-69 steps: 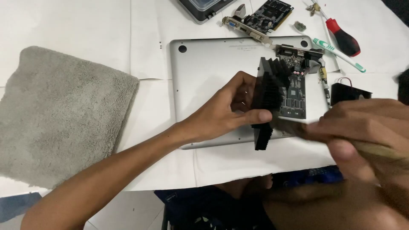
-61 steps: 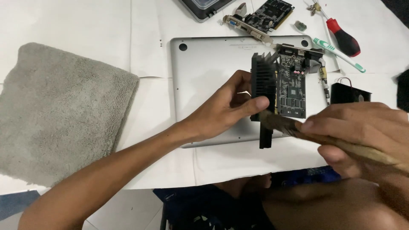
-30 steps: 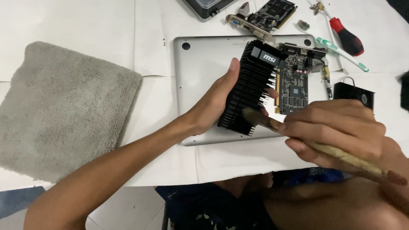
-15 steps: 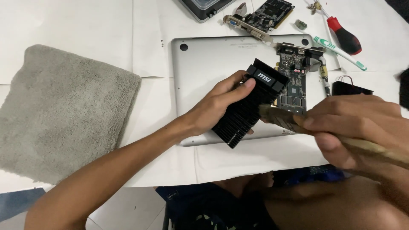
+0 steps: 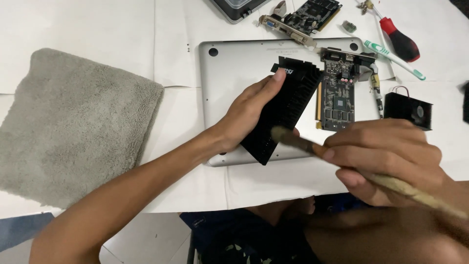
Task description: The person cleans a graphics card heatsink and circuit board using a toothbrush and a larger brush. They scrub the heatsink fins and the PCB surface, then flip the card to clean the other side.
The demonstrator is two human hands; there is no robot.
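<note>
Heatsink [image 5: 286, 110], black and finned, tilted above the upturned silver laptop [image 5: 234, 73], gripped along its left edge by the left hand [image 5: 249, 110]. Right hand [image 5: 386, 159] clenched round a wooden brush [image 5: 351, 164]; bristle tip touches the heatsink's near end. Bare circuit board [image 5: 339, 95] lies just right of the heatsink, on the laptop's right edge. Small black fan [image 5: 408, 108] further right. Grey towel [image 5: 73, 122] well apart at left. Second circuit board [image 5: 305, 14], red-handled screwdriver [image 5: 398, 36] and toothbrush [image 5: 393, 53] at far side, all on white paper [image 5: 97, 24].
</note>
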